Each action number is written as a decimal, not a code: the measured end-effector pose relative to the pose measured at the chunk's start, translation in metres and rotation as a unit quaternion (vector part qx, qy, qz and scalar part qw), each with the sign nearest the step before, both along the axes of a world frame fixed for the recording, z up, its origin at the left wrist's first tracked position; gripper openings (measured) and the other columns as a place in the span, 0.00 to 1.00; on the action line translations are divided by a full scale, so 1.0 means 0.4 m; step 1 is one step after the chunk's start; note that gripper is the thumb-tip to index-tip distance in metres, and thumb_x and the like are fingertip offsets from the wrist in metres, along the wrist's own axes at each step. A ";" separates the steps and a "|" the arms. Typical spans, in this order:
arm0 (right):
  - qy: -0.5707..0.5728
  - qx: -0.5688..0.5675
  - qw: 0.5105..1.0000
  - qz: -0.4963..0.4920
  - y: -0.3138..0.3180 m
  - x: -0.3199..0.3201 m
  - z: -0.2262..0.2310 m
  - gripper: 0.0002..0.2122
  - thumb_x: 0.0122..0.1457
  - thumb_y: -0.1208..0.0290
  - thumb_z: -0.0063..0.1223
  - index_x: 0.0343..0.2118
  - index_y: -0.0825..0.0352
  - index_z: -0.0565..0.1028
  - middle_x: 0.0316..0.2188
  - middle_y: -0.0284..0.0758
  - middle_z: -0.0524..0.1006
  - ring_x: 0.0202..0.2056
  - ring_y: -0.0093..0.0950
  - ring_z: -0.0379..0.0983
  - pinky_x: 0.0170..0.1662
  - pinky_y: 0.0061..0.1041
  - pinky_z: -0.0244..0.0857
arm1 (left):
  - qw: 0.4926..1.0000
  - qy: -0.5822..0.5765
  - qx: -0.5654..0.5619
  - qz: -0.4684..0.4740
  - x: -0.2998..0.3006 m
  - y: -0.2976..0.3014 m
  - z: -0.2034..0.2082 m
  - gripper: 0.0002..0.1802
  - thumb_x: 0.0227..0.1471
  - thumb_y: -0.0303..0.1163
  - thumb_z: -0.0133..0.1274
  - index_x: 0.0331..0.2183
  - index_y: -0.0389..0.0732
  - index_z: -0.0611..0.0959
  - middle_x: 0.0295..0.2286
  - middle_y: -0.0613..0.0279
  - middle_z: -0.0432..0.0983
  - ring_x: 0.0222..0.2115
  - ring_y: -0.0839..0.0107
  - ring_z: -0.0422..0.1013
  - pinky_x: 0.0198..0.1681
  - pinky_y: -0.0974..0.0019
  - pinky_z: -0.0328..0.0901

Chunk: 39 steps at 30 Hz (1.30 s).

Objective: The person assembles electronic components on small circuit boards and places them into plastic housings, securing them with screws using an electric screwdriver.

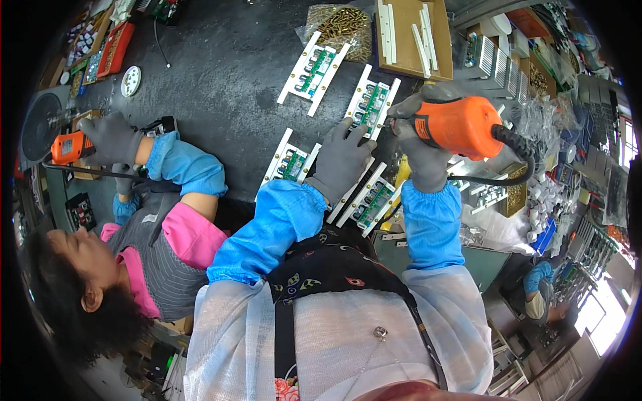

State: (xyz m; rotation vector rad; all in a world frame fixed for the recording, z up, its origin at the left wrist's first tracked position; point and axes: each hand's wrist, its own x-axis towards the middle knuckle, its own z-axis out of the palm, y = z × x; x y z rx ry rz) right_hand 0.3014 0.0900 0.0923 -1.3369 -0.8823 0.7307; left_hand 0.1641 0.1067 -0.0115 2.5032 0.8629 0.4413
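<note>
Grey gloves covered both of the person's hands, with blue sleeves above them. The left hand (340, 164) lay palm down, its fingers apart and slightly bent, the fingertips resting on the lower left edge of a board assembly (374, 101). That assembly consisted of a green circuit board carried between two white strips, and it lay flat on the dark table (214, 67), ahead of both hands and just below a cardboard box (406, 60). No object was gripped in the left hand.

The right hand (424, 150) was clamped around the front part of an orange power screwdriver (468, 127), fingers wrapped about the body close to the nose. The tool lay nearly level, its nose directed left toward the right-hand strip of the same assembly. Whether the tip touched a screw could not be told. A black coiled cable (518, 144) ran from the rear end of the tool.

Three similar assemblies lay around it: the upper one (314, 72) to the left, the lower left one (292, 164) beside the left hand, and the lower right one (374, 204) between the forearms. White strips were contained in the cardboard box; a clear bag of brass-coloured screws (344, 25) lay beside it. At far left, a co-worker's gloved hand (112, 138) held a second orange screwdriver (67, 148).
</note>
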 end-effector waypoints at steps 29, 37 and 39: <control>0.016 -0.322 0.900 -0.293 -0.709 0.063 -0.143 0.28 0.47 0.75 0.56 0.52 0.70 0.61 0.23 0.35 0.71 0.19 0.22 0.69 0.18 0.21 0.63 | 0.889 -0.024 -0.336 0.310 -0.383 0.026 0.015 0.41 0.39 0.45 0.61 0.55 0.42 0.66 0.47 0.48 0.68 0.52 0.52 0.60 0.54 0.56 0.56; -0.251 -0.384 0.877 -0.142 -0.646 -0.127 -0.184 0.32 0.49 0.60 0.57 0.56 0.68 0.60 0.42 0.46 0.74 0.41 0.38 0.73 0.44 0.32 0.65 | 0.942 0.215 -0.166 0.199 -0.342 -0.059 0.036 0.66 0.29 0.51 0.67 0.61 0.42 0.45 0.54 0.43 0.56 0.54 0.48 0.57 0.56 0.55 0.54; -0.186 -0.375 0.902 -0.106 -0.554 -0.182 -0.188 0.31 0.50 0.60 0.58 0.55 0.70 0.61 0.42 0.47 0.74 0.40 0.37 0.73 0.42 0.29 0.66 | 0.952 0.177 -0.156 0.197 -0.350 -0.038 0.020 0.66 0.28 0.50 0.68 0.61 0.46 0.46 0.55 0.44 0.55 0.54 0.48 0.58 0.55 0.54 0.55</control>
